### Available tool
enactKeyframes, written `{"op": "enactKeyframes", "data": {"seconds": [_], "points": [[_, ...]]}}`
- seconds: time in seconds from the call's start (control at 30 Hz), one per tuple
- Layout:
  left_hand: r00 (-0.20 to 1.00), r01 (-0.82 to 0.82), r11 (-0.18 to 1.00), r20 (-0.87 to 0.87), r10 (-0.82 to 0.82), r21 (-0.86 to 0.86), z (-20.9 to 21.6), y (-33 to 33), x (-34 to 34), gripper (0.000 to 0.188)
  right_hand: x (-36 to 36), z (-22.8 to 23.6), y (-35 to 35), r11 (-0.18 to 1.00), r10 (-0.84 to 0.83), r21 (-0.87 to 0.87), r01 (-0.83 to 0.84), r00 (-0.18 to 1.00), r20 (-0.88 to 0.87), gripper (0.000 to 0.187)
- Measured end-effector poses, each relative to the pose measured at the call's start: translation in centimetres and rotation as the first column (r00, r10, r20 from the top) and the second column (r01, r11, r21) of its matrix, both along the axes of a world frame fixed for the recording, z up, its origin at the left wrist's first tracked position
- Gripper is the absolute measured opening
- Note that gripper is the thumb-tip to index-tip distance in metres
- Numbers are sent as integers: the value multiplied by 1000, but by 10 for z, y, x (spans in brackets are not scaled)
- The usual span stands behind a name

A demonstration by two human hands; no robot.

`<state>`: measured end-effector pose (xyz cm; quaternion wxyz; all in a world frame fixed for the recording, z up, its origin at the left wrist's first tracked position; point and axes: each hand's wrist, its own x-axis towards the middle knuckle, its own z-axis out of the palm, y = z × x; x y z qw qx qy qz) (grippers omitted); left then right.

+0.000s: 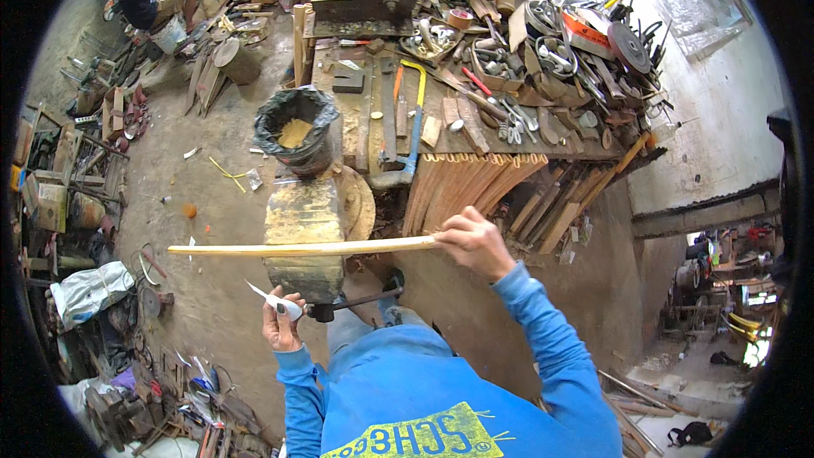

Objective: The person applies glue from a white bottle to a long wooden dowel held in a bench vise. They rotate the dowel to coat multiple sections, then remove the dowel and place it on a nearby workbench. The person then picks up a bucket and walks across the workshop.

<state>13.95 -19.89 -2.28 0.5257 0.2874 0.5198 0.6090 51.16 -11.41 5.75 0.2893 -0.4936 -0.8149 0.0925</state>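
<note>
My right hand (pixel 480 246) pinches the right end of a long thin wooden strip (pixel 373 247), pale and slightly bowed. The strip runs leftward across a dusty, worn curved stand (pixel 303 208) in front of me; whether it touches the stand I cannot tell. In my left hand (pixel 281 326) is a small white bottle with a long pointed nozzle (pixel 285 304), its fingers wrapped round the body. The nozzle points up and left, below the strip and apart from it.
Beyond the stand is a bin lined with a black bag (pixel 296 131), holding sawdust. A cluttered workbench (pixel 585 146) bears a blue and yellow hacksaw (pixel 415 119) and many tools. Curved wooden strips (pixel 475 191) stack beneath it. Far left, a person (pixel 153 4) sits. Scrap piles line the left.
</note>
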Motion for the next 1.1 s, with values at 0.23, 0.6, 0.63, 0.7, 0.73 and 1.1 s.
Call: {"op": "enactKeyframes", "data": {"seconds": [0.23, 0.6, 0.63, 0.7, 0.73, 1.1], "points": [[999, 22, 1000, -41, -22, -1, -1, -4, 16, 47, 8, -19, -16, 990, -119, -65, 122, 992, 42, 8], [999, 6, 1000, -41, -4, 30, -4, -13, 13, 46, 114, -22, -42, 887, -383, -384, 255, 872, -305, 15], [999, 6, 1000, -40, -5, 28, -4, -13, 14, 46, 109, -24, -42, 907, -350, -339, 251, 896, -273, 15], [999, 12, 1000, -46, -11, 20, -4, -13, 18, 46, 96, -26, -40, 936, -284, -267, 229, 941, -186, 15], [998, 12, 1000, -55, -11, 13, -3, -13, 20, 46, 88, -26, -38, 946, -260, -240, 217, 952, -162, 16], [996, 25, 998, -87, -20, 49, 3, -9, 27, 46, -31, -25, -17, 976, -193, -94, 198, 980, 55, 17]]}}
